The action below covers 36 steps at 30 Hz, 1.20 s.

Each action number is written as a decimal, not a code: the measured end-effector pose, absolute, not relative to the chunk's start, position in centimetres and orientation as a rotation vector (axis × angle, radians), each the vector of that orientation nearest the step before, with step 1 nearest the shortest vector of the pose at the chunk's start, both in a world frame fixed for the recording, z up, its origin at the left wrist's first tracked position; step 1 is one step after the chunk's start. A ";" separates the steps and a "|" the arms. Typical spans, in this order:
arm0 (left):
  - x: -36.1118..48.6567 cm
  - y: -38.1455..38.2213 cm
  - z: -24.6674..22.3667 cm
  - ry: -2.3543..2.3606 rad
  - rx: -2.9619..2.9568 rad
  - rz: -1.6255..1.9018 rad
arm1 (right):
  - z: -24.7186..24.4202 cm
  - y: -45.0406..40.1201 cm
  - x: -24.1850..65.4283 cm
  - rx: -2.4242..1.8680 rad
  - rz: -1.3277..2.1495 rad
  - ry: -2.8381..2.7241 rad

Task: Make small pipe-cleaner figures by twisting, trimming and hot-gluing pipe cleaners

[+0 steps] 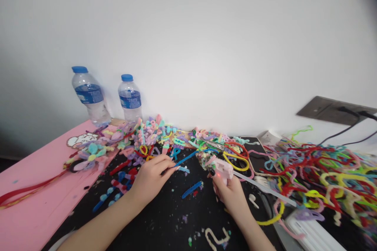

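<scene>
My left hand (154, 175) pinches a blue pipe cleaner (187, 158), which stretches up and right toward the tip of a glue gun. My right hand (229, 192) is wrapped round that pink glue gun (223, 169); a small red light glows on it. A long clear glue stick (265, 189) sticks out of its back. Bits of coloured fluff cover the nozzle end. Between my hands, a short blue pipe cleaner piece (192, 190) lies on the black mat (165, 223). Scissors (212, 143) with a metal blade lie beyond the glue gun.
Two water bottles (130, 100) stand against the wall. Pipe cleaner shapes (150, 130) heap along the back, and loose pipe cleaners (332, 176) tangle at right. A phone (259, 160), a white earbud (253, 200) and a white case (312, 231) lie right. Cords run from a wall socket (324, 109).
</scene>
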<state>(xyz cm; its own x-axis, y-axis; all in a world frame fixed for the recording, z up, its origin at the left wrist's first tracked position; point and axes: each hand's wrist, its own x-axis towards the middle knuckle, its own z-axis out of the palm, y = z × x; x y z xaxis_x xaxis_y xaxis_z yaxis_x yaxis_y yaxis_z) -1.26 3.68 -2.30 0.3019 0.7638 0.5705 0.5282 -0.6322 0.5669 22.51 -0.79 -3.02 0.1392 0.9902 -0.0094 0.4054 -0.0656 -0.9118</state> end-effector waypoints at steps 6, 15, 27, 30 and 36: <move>-1.2 3.7 -2.3 1.179 2.292 1.243 | -3.2 -0.7 22.6 -1.597 0.946 -1.365; -1.2 3.8 -2.3 1.201 2.263 1.219 | -3.1 -0.6 22.5 -1.608 0.956 -1.331; -1.2 3.7 -2.3 1.234 2.247 1.233 | -3.1 -0.5 22.7 -1.640 0.905 -1.361; -1.2 3.7 -2.1 1.239 2.242 1.238 | -3.1 -0.5 22.7 -1.651 0.894 -1.357; -1.1 3.7 -1.6 1.248 2.228 1.256 | -3.0 -0.7 22.6 -1.663 0.851 -1.365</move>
<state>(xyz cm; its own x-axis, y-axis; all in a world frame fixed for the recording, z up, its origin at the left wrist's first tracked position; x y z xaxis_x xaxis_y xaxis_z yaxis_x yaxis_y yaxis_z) -1.12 3.73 -1.59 0.2425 0.8003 0.5483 0.5427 -0.5804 0.6072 22.64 -0.66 -3.00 0.1894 0.9819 -0.0088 0.4397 -0.0928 -0.8933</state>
